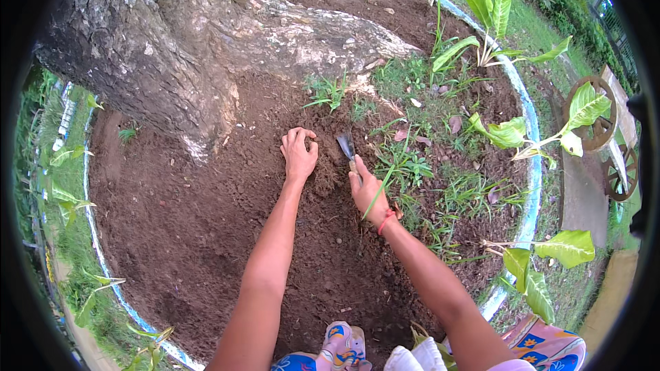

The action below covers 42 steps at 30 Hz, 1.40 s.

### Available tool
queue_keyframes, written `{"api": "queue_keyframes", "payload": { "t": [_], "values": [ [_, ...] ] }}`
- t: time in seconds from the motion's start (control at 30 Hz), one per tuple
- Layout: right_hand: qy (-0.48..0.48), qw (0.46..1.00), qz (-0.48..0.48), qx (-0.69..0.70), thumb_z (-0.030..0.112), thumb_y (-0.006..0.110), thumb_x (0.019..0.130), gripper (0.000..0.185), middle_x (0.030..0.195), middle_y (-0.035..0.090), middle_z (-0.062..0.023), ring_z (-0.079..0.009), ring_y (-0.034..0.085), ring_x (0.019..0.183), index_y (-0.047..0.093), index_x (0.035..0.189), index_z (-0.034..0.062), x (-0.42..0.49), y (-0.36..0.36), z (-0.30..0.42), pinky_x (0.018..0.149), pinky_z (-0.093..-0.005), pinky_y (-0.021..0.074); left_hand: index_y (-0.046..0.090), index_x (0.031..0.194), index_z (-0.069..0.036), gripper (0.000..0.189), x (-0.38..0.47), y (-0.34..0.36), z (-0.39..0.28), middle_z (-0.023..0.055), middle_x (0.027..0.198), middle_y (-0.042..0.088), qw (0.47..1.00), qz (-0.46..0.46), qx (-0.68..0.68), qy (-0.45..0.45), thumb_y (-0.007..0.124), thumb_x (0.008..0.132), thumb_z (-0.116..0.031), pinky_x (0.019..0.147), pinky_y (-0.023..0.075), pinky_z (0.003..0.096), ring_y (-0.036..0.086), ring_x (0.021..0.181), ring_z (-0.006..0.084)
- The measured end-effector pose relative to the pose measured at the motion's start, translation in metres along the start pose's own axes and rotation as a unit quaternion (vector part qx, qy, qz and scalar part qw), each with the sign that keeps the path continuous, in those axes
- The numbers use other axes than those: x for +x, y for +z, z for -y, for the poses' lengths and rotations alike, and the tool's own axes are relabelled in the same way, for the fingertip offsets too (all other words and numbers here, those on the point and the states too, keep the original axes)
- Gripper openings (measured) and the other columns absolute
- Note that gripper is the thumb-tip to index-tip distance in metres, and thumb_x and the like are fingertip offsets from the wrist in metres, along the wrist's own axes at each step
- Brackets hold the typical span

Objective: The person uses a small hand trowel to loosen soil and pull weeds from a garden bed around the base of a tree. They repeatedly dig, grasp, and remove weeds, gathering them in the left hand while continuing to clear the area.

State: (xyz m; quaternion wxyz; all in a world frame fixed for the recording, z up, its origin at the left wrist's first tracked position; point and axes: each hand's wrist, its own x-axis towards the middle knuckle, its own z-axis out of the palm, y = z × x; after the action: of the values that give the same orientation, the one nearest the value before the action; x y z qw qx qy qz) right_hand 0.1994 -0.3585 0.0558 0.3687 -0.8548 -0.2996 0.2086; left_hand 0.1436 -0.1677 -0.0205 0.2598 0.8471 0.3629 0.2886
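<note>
My right hand (367, 188) is closed around the wooden handle of a small garden trowel (346, 145). The trowel's dark metal blade points away from me and touches the loose brown soil (322, 175). A red band circles my right wrist. My left hand (300, 153) rests on the soil to the left of the blade, its fingers bent downward with the tips partly hidden; whether they grasp any dirt does not show. Just beyond the hands grows a tuft of grass (330, 94). Green weeds (407, 165) stand right of the trowel.
A thick tree trunk (154, 46) rises at the upper left, with a large root (330, 36) reaching right. A painted curved border (531, 165) rings the bed. Leafy plants (508, 134) line it. Rusty wheels (593, 113) stand outside at right.
</note>
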Motion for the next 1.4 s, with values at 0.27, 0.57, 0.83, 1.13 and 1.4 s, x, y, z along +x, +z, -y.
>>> {"api": "queue_keyframes", "payload": {
  "t": [0.27,0.57,0.83,1.13,1.4],
  "values": [
    [0.145,0.963,0.164,0.157,0.028,0.046,0.098,0.051,0.051,0.048,-0.0018,-0.0119,0.046,0.036,0.036,0.146,0.0121,0.002,-0.049,0.009,0.033,-0.0307,0.0401,0.059,0.096,-0.013,0.021,0.000,0.001,-0.001,0.0059,0.111,0.051,1.000,0.010,-0.004,-0.015,0.060,0.076,-0.009,0.097,0.0355,0.0464,0.045,0.113,0.0300],
    [-0.086,0.972,0.067,-0.207,0.025,0.047,0.097,0.057,0.070,0.063,-0.0254,-0.0439,0.062,0.060,0.022,0.148,0.0249,0.007,-0.004,-0.051,0.056,-0.0552,0.0489,0.053,0.114,-0.009,0.038,0.000,-0.001,0.008,0.0104,0.114,0.053,0.999,-0.013,-0.053,0.003,0.061,0.077,-0.011,0.099,0.0345,0.0481,0.046,0.113,0.0326],
    [-0.028,0.987,0.104,-0.119,0.025,0.050,0.096,0.049,0.077,0.064,-0.0268,-0.0446,0.063,0.068,0.038,0.143,0.0196,-0.065,-0.067,-0.027,0.064,-0.0508,0.0499,0.053,0.116,-0.005,0.042,0.004,-0.005,0.013,0.0125,0.116,0.054,0.987,-0.016,-0.144,-0.076,0.063,0.076,-0.009,0.102,0.0352,0.0441,0.046,0.115,0.0311],
    [-0.026,0.989,0.143,-0.001,0.030,0.052,0.096,0.047,0.087,0.066,-0.0237,-0.0374,0.065,0.074,0.044,0.140,0.0156,-0.093,-0.095,-0.049,0.076,-0.0447,0.0497,0.056,0.124,-0.011,0.057,0.026,-0.006,-0.025,0.0114,0.126,0.051,0.999,0.014,0.029,-0.007,0.078,0.073,-0.020,0.105,0.0360,0.0430,0.042,0.121,0.0331],
    [0.006,0.987,0.160,0.027,0.034,0.051,0.097,0.048,0.058,0.056,-0.0119,-0.0203,0.055,0.041,0.043,0.142,0.0187,-0.094,-0.095,-0.055,0.048,-0.0376,0.0487,0.060,0.123,-0.007,0.047,0.043,-0.015,-0.008,0.0069,0.097,0.069,0.985,0.092,-0.105,-0.098,0.075,0.079,-0.017,0.080,0.0492,0.0304,0.062,0.080,0.0179]
  ]
}}
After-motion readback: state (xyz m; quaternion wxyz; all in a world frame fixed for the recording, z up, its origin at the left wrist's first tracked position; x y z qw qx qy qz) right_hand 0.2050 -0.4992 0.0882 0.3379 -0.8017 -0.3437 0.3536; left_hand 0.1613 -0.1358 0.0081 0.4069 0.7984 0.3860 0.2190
